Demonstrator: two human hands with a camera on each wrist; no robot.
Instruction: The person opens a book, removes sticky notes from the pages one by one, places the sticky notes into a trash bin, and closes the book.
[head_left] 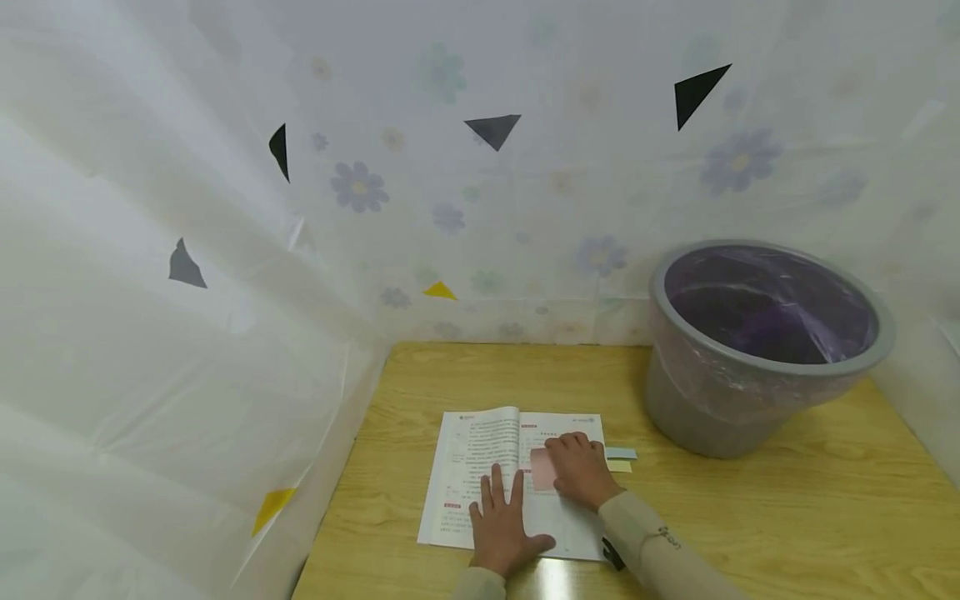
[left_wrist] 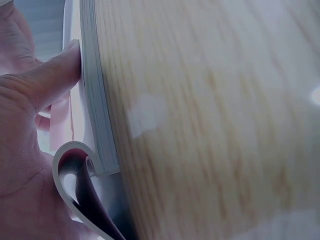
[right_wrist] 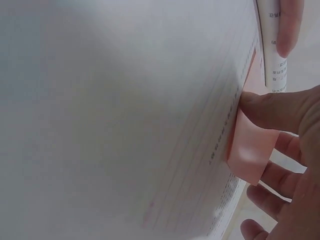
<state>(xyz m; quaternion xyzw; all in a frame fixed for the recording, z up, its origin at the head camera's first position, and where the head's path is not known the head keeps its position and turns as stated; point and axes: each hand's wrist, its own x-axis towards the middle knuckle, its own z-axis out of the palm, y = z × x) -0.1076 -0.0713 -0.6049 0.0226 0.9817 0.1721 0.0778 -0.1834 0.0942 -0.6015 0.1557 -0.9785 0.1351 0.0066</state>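
Note:
An open book (head_left: pixel 468 467) with printed pages lies on the wooden table. Its thick page edges (left_wrist: pixel 95 95) show in the left wrist view, beside a curled page or cover edge. Spread over the lower middle of the book, my left hand (head_left: pixel 501 529) presses the pages with straight fingers. On the right page is a pink sticky note (head_left: pixel 543 469). My right hand (head_left: pixel 581 471) holds this note, its thumb (right_wrist: pixel 270 110) across the paper and its other fingers behind the edge. Part of the note is hidden under that hand in the head view.
Blue (head_left: pixel 621 453) and yellow tabs (head_left: pixel 619 467) stick out past the book's right edge. A grey bin (head_left: pixel 697 408) lined with a purple bag stands at the back right. Flower-patterned sheeting (head_left: pixel 525 217) hangs behind and along the left.

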